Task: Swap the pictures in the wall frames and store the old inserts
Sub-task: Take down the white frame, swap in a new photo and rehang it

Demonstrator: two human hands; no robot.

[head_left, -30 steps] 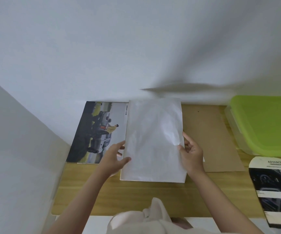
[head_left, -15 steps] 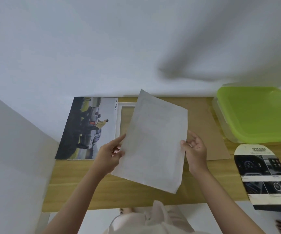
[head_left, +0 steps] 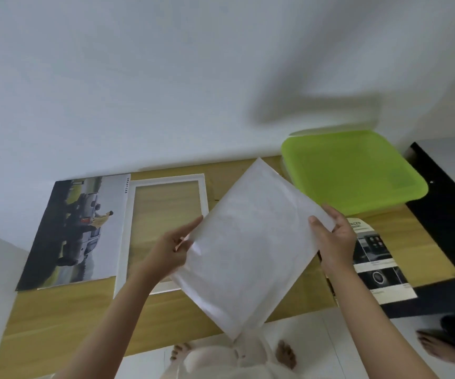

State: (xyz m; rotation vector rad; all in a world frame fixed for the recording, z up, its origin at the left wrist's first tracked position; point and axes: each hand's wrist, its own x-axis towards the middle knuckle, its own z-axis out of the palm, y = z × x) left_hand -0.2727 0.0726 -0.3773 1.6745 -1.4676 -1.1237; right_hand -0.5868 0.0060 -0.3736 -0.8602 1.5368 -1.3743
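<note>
Head view shows us holding a white sheet (head_left: 251,242) up over the wooden tabletop (head_left: 56,318), turned so that it hangs like a diamond with one corner pointing toward the wall and the opposite corner toward our body. Our left hand (head_left: 170,248) grips the sheet at its left corner, fingers pinched over the edge. Our right hand (head_left: 333,236) grasps the right corner, thumb on the near face and fingers curled behind. The sheet's face toward us is blank; we cannot tell what is on the other side.

Beneath and to the left of the sheet, a white picture frame (head_left: 123,242) lies flat on the tabletop, its opening showing the wood grain through it; its near right corner is hidden behind our left hand and the sheet. Touching the frame's left side lies a car print (head_left: 78,231), showing a silver vehicle with a figure in yellow beside it. To the right, a clear box with a green lid (head_left: 352,170) sits against the wall, closed. Just beside our right wrist a dark printed brochure (head_left: 376,263) lies near the tabletop's edge, partly covered by our right hand.
</note>
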